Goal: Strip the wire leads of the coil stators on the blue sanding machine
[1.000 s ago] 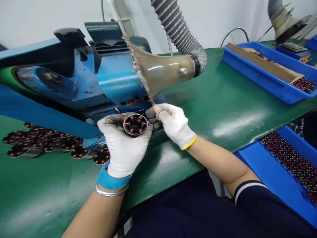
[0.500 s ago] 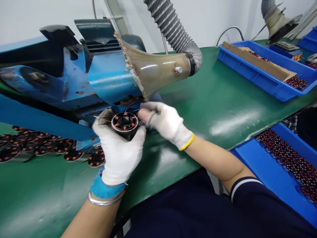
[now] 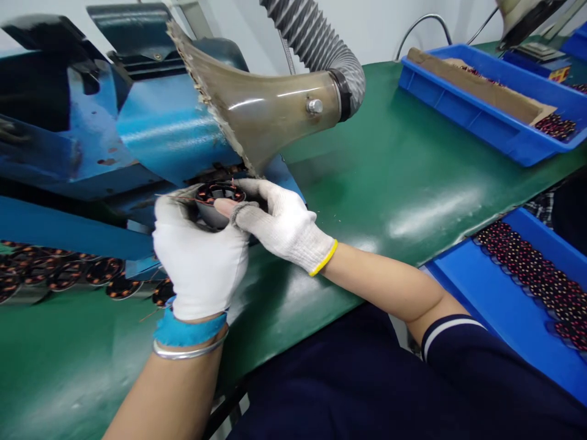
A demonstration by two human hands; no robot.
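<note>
A round motor stator (image 3: 214, 215), dark with copper windings inside its ring, sits in my gloved left hand (image 3: 199, 256), whose fingers wrap its left and near sides. Thin copper lead wires stick out past its rim toward the left. My gloved right hand (image 3: 279, 223) closes on the stator's right side, its bare thumb tip against the near wall and its fingers round the far side. Both hands are just below the blue belt machine (image 3: 169, 134) and its translucent suction hood (image 3: 266, 110). Whether the right fingers also pinch a wire is hidden.
Several more stators (image 3: 105, 271) lie on the green table (image 3: 367, 201) at the left, beside the machine. A grey ribbed hose (image 3: 316, 36) rises from the hood. A blue tray (image 3: 463, 116) stands at the back right; another blue tray (image 3: 477, 275) with small parts is at the right.
My right hand has moved left onto the stator, its thumb now over the near side. The stator has tilted, showing more of its outer wall. The whole view has shifted slightly.
</note>
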